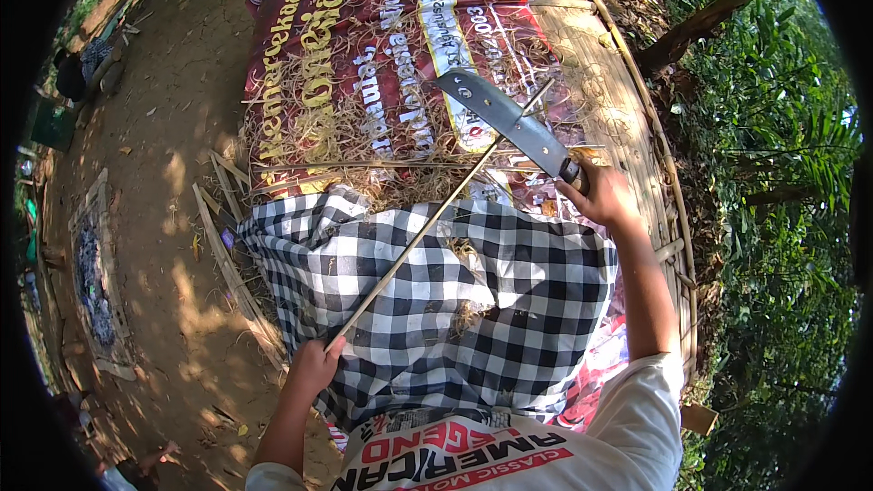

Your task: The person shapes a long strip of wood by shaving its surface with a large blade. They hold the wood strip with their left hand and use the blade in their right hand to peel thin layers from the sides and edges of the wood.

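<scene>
My left hand (314, 365) grips the near end of a long thin bamboo stick (427, 227) that slants up and to the right across my lap. My right hand (600, 195) is closed on the handle of a broad steel knife (505, 116). Its blade points up and left and meets the stick near the far end. A black-and-white checked cloth (509, 291) covers my legs, with some shavings lying on it.
A red printed banner (300, 64) lies ahead, strewn with dry bamboo shavings and thin sticks. It rests on a woven bamboo platform (627, 109). Bare dirt ground (164, 218) lies to the left, green plants (782, 173) to the right. Split bamboo strips (223, 250) lie by the cloth's left edge.
</scene>
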A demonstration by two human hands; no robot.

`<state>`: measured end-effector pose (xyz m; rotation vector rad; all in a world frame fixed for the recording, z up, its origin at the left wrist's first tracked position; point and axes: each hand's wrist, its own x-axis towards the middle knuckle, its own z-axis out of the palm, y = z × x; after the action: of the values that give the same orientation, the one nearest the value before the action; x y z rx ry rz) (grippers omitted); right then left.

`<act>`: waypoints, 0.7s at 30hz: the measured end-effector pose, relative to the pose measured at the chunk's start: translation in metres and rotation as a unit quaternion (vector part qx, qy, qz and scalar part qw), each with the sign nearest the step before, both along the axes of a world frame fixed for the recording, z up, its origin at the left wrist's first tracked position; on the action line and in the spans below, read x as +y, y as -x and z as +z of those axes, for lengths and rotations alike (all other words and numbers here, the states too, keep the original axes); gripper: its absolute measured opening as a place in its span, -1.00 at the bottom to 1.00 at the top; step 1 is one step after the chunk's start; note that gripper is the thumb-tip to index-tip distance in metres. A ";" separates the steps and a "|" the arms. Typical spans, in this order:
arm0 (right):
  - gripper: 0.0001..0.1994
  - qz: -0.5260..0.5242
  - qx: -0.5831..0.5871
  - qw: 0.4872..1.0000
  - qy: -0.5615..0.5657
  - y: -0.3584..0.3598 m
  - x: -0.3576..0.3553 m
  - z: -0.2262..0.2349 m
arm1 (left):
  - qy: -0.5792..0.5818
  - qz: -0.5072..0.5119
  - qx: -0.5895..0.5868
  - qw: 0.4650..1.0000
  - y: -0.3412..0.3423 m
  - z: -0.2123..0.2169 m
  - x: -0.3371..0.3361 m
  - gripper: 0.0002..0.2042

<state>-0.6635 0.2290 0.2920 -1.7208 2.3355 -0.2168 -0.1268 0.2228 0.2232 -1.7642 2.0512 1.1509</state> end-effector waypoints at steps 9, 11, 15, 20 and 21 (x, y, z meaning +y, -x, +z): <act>-0.46 0.148 -0.018 0.988 0.029 -0.096 -0.009 -0.008 | 0.029 -0.001 0.004 1.000 -0.004 -0.004 0.001 -0.26; -0.47 0.214 0.009 0.977 0.015 -0.116 -0.009 -0.012 | 0.027 -0.004 0.009 1.000 -0.003 0.000 -0.001 -0.25; -0.42 0.240 0.014 0.969 0.056 -0.077 -0.018 -0.017 | -0.003 0.019 0.036 0.999 -0.002 0.003 0.001 -0.25; -0.41 -0.017 0.000 0.998 -0.054 0.013 -0.021 -0.003 | 0.004 -0.005 0.001 1.000 0.005 0.003 -0.006 -0.26; -0.41 -0.010 0.007 0.999 -0.031 0.011 -0.018 -0.004 | 0.009 -0.005 0.001 1.000 0.004 0.003 -0.006 -0.26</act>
<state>-0.6749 0.2111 0.2884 -1.6766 2.3449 -0.1352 -0.1305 0.2164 0.2259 -1.7582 2.0755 1.1368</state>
